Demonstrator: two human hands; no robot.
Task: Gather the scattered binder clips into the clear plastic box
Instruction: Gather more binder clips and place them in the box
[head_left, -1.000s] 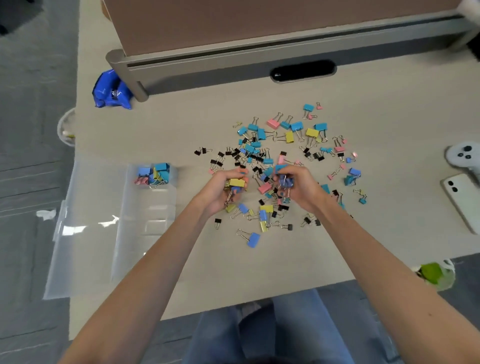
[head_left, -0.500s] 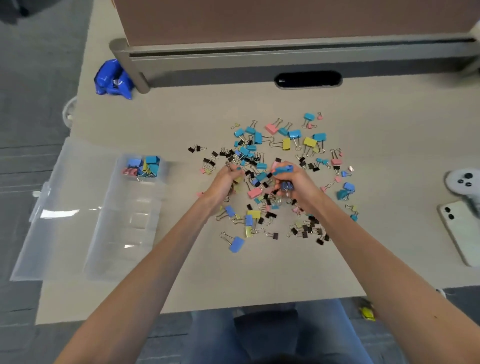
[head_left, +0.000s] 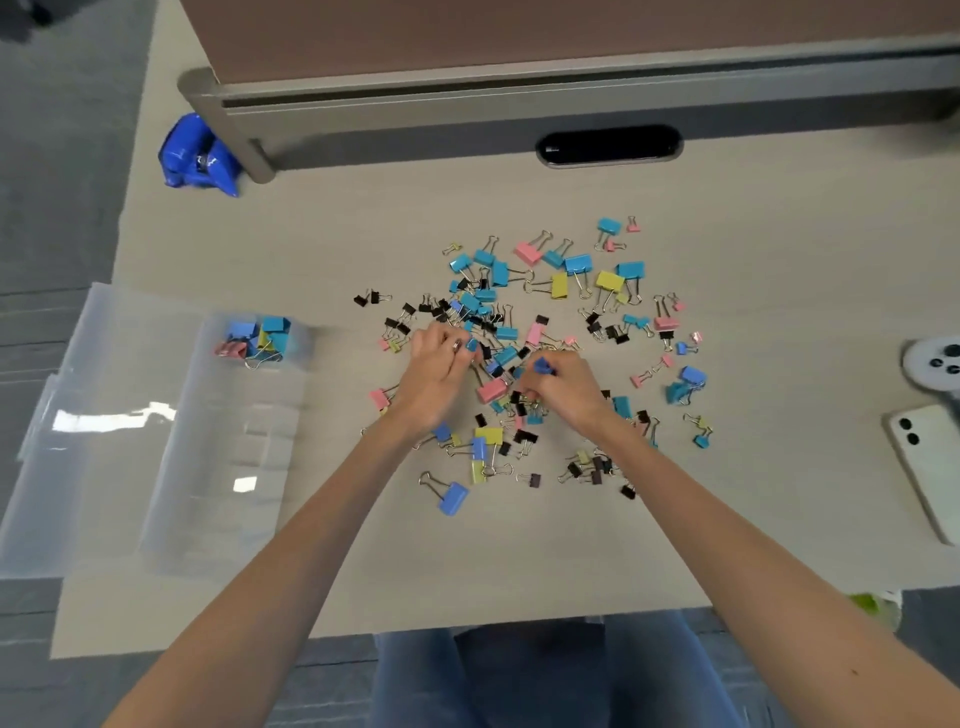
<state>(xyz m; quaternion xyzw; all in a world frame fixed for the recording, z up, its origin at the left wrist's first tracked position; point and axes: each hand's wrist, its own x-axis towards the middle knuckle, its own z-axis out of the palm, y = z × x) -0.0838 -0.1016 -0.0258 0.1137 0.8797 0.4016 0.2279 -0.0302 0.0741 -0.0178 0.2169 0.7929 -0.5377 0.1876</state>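
Note:
Several blue, pink, yellow and black binder clips (head_left: 561, 283) lie scattered over the middle of the beige desk (head_left: 753, 218). My left hand (head_left: 434, 376) sits in the pile with fingers curled round clips; a wire loop and a blue clip show at its fingertips. My right hand (head_left: 563, 387) grips a handful too, a dark blue clip sticking out on top. The clear plastic box (head_left: 228, 457) lies open at the desk's left, with a small heap of clips (head_left: 257, 338) in its far corner. Its lid (head_left: 67, 415) hangs out to the left.
A partition rail (head_left: 571, 88) with a black slot (head_left: 609, 146) runs along the back. A blue object (head_left: 197, 156) sits at the far left. A white phone (head_left: 930, 467) and a white controller (head_left: 935, 361) lie at the right edge. The desk's front edge is near my knees.
Both hands stay in the pile with clips in them. The left hand has shifted slightly up and left into the clips. The camera has tilted, so the whole scene sits lower in view.

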